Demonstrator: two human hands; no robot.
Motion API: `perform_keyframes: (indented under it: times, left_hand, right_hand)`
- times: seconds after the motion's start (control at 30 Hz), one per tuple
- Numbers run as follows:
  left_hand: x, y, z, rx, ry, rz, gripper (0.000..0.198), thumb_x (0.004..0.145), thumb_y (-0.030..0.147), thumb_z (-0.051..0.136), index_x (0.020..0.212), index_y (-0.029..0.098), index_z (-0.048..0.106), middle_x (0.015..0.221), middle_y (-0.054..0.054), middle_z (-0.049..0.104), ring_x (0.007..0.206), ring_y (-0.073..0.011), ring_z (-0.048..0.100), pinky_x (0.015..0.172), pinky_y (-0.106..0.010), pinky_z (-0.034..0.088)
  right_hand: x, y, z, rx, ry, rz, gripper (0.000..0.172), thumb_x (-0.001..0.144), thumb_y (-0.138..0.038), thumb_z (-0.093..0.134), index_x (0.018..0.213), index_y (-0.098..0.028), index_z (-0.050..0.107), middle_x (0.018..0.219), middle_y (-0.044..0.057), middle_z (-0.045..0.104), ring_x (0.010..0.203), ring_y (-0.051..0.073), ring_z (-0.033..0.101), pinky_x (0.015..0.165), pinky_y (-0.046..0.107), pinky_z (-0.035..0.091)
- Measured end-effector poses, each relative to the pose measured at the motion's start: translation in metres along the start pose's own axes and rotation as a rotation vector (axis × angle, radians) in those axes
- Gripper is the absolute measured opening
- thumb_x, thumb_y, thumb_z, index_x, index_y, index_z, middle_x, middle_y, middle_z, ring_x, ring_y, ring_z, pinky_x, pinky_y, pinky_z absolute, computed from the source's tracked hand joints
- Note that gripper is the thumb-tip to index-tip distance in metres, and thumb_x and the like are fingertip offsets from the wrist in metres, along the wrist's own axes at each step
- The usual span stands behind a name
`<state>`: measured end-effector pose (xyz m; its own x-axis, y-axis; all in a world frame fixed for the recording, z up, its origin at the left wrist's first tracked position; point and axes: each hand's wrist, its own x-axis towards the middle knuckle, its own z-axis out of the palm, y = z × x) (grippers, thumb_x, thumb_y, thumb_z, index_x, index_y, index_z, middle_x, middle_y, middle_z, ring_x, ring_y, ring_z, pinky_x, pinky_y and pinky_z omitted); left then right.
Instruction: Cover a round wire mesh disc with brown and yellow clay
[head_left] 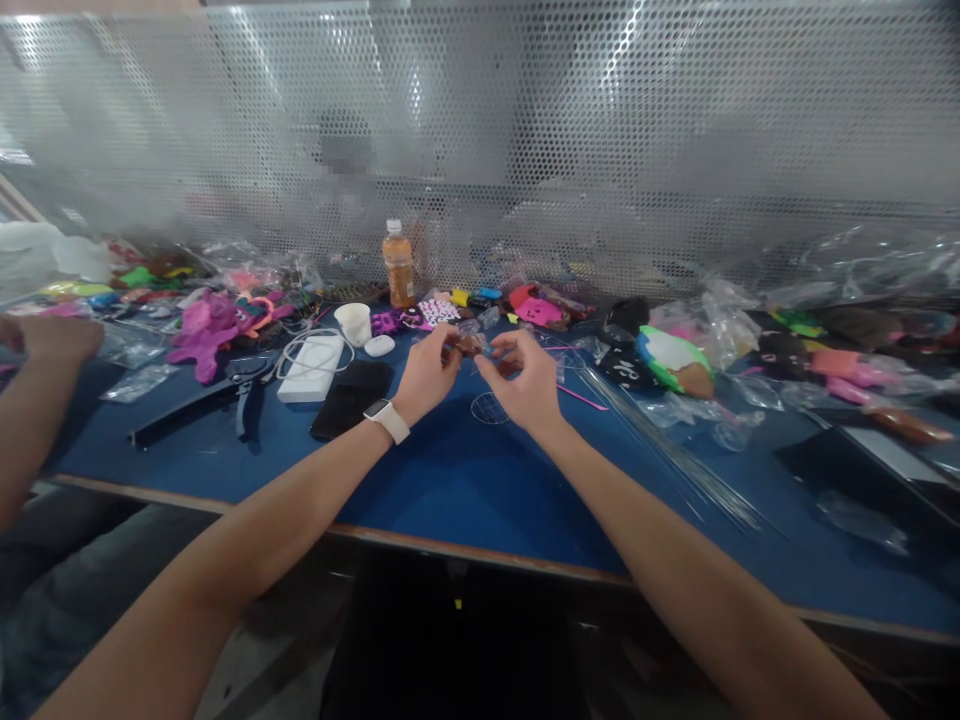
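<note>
My left hand (429,375), with a white watch on its wrist, is closed on a small brown piece (469,344) above the blue table. Facing it, my right hand (526,382) has its thumb and fingers bent toward each other beside the brown piece. Anything thin between those right fingertips is too blurred to make out. Bits of clear plastic (489,318) show just behind the fingertips. Under the hands lies a round thin wire shape (490,408). A pink stick (583,397) rests right of my right hand.
Long thin wires (675,455) lie to the right. At left are black-handled pliers (202,405), a white box with a cable (310,368) and a black wallet-like item (352,398). A drink bottle (399,268) and paper cup (354,324) stand behind. Another person's hand (56,338) is far left.
</note>
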<state>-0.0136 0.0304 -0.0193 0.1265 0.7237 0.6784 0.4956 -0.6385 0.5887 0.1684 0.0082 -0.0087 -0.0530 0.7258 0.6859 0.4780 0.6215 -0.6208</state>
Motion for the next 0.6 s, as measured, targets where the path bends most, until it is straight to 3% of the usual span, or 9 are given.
perform_keyframes:
  times: [0.17, 0.4, 0.6]
  left_hand:
    - [-0.0046, 0.0049, 0.0019, -0.002, -0.06, 0.023, 0.018, 0.101, 0.011, 0.053, 0.113, 0.019, 0.062, 0.095, -0.003, 0.079, 0.069, -0.0135, 0.075, 0.071, -0.026, 0.058]
    - [-0.007, 0.0091, 0.0038, 0.059, -0.086, 0.046, 0.015, 0.106, 0.023, 0.052, 0.113, 0.018, 0.065, 0.091, -0.005, 0.079, 0.079, -0.0193, 0.078, 0.075, -0.031, 0.058]
    - [-0.0085, 0.011, 0.0046, 0.073, -0.1, 0.061, 0.021, 0.11, 0.026, 0.047, 0.111, 0.018, 0.066, 0.09, -0.006, 0.079, 0.081, -0.0197, 0.078, 0.075, -0.031, 0.056]
  right_hand:
    - [0.0004, -0.0035, -0.0034, -0.108, -0.056, -0.068, 0.019, 0.094, -0.038, 0.07, 0.107, -0.025, 0.074, 0.081, 0.001, 0.073, 0.063, 0.017, 0.064, 0.069, 0.034, 0.054]
    - [0.0015, 0.0053, -0.0021, -0.211, -0.063, -0.064, 0.033, 0.101, -0.034, 0.059, 0.126, -0.023, 0.076, 0.11, 0.008, 0.082, 0.075, 0.023, 0.073, 0.079, 0.041, 0.058]
    - [0.0021, 0.005, -0.0031, -0.206, -0.085, -0.051, 0.03, 0.102, -0.04, 0.06, 0.122, -0.025, 0.075, 0.103, 0.006, 0.083, 0.074, 0.022, 0.075, 0.075, 0.038, 0.057]
